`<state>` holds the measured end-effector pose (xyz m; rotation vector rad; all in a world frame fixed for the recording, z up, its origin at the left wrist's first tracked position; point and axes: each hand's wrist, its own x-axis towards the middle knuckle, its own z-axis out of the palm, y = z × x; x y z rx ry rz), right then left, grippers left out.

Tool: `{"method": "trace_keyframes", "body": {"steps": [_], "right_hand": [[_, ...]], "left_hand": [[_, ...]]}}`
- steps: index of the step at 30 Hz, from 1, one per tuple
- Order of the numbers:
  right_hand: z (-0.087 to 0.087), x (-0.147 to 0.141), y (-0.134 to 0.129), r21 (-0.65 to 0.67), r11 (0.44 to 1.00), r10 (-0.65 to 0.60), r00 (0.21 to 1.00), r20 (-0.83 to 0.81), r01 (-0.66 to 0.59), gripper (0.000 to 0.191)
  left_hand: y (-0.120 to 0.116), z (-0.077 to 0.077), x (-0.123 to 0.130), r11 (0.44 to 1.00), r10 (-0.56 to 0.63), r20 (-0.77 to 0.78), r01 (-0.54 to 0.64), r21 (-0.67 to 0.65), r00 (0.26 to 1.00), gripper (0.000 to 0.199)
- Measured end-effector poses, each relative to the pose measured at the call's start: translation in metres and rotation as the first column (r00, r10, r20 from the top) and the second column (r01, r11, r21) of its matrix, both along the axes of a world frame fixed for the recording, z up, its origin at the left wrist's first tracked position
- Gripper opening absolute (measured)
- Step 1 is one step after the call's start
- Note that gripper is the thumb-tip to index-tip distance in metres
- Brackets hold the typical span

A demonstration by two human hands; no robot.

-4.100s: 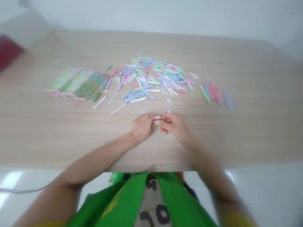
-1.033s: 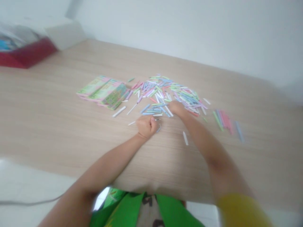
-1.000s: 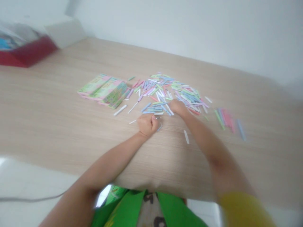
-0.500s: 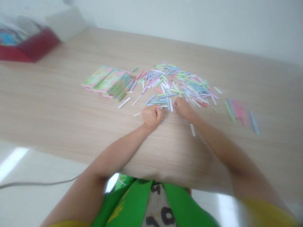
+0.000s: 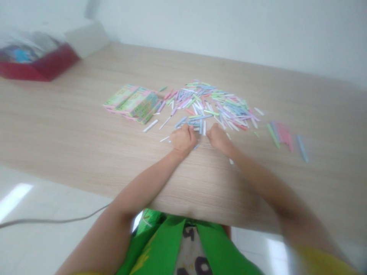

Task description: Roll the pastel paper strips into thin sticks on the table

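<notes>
My left hand (image 5: 182, 138) is closed, resting at the near edge of a pile of slim pastel sticks (image 5: 197, 100) that look like pens or pen parts. What its fingers hold, if anything, is hidden. Just to the right, my right hand (image 5: 219, 138) is also closed, fingers curled in, and I cannot make out what is in them. Between the two hands lies a white stick (image 5: 204, 128) beside several blue ones. A long thin piece with a purple end (image 5: 174, 111) lies beyond my left hand.
Printed pink-and-green boxes (image 5: 133, 100) lie left of the pile. A row of pink, blue and green sticks (image 5: 282, 135) and one blue stick (image 5: 302, 148) lie to the right. A red box (image 5: 54, 65) with its lid raised stands far left. A cable (image 5: 57, 221) runs at lower left.
The view has shifted slightly. Both closed hands stay nearly in place by the pile, my right hand a little lower in the picture. The sticks look much the same.
</notes>
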<state>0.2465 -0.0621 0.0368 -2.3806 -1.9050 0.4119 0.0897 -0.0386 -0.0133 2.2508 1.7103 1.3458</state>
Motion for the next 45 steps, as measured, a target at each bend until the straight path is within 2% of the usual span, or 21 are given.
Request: {"method": "trace_keyframes", "body": {"steps": [3, 5, 7, 9, 14, 19, 23, 25, 28, 33, 38, 45], "right_hand": [[0.004, 0.005, -0.026, 0.138, 0.986, -0.087, 0.995, -0.052, 0.093, 0.023], [0.001, 0.009, -0.046, 0.242, 0.963, -0.098, 0.990, -0.104, 0.121, 0.019], [-0.006, 0.011, -0.069, 0.326, 0.931, -0.115, 0.980, -0.160, 0.162, 0.020], [-0.014, 0.011, -0.091, 0.376, 0.907, -0.115, 0.971, -0.208, 0.188, 0.023], [-0.027, 0.005, -0.132, 0.430, 0.884, -0.062, 0.957, -0.285, 0.185, 0.029], [-0.027, 0.005, -0.137, 0.381, 0.895, -0.075, 0.921, -0.383, 0.231, 0.044], [-0.032, 0.010, -0.129, 0.339, 0.904, -0.160, 0.943, -0.292, 0.258, 0.055], [-0.033, 0.013, -0.125, 0.345, 0.890, -0.225, 0.945, -0.238, 0.299, 0.059], [-0.035, 0.012, -0.123, 0.363, 0.880, -0.235, 0.944, -0.230, 0.307, 0.062], [-0.040, 0.011, -0.128, 0.378, 0.874, -0.186, 0.928, -0.322, 0.306, 0.050], [-0.048, 0.016, -0.132, 0.402, 0.883, -0.055, 0.903, -0.426, 0.243, 0.031], [-0.052, 0.012, -0.133, 0.409, 0.848, -0.121, 0.873, -0.472, 0.338, 0.032]], "left_hand": [[0.001, -0.003, -0.002, 0.996, -0.081, 0.001, 0.081, 0.026, 0.997, 0.044], [0.001, -0.004, -0.002, 0.971, -0.240, -0.062, 0.238, -0.029, 0.969, 0.041], [0.002, -0.004, -0.003, 0.903, -0.430, -0.128, 0.423, -0.075, 0.894, 0.037], [0.003, -0.005, -0.003, 0.822, -0.569, -0.180, 0.564, -0.080, 0.803, 0.036], [0.006, -0.007, -0.001, 0.684, -0.715, -0.251, 0.728, -0.056, 0.652, 0.036], [0.002, -0.006, 0.001, 0.588, -0.791, -0.299, 0.799, -0.129, 0.534, 0.041], [-0.005, -0.001, 0.001, 0.564, -0.807, -0.333, 0.802, -0.197, 0.487, 0.039], [-0.008, 0.001, 0.001, 0.534, -0.828, -0.339, 0.814, -0.229, 0.448, 0.035], [-0.012, 0.002, 0.003, 0.488, -0.852, -0.334, 0.842, -0.229, 0.403, 0.034], [-0.016, 0.003, 0.006, 0.455, -0.867, -0.325, 0.866, -0.210, 0.377, 0.035], [-0.018, 0.007, 0.004, 0.474, -0.866, -0.298, 0.848, -0.238, 0.401, 0.037], [-0.017, 0.008, 0.002, 0.466, -0.882, -0.215, 0.844, -0.264, 0.419, 0.037]]}}
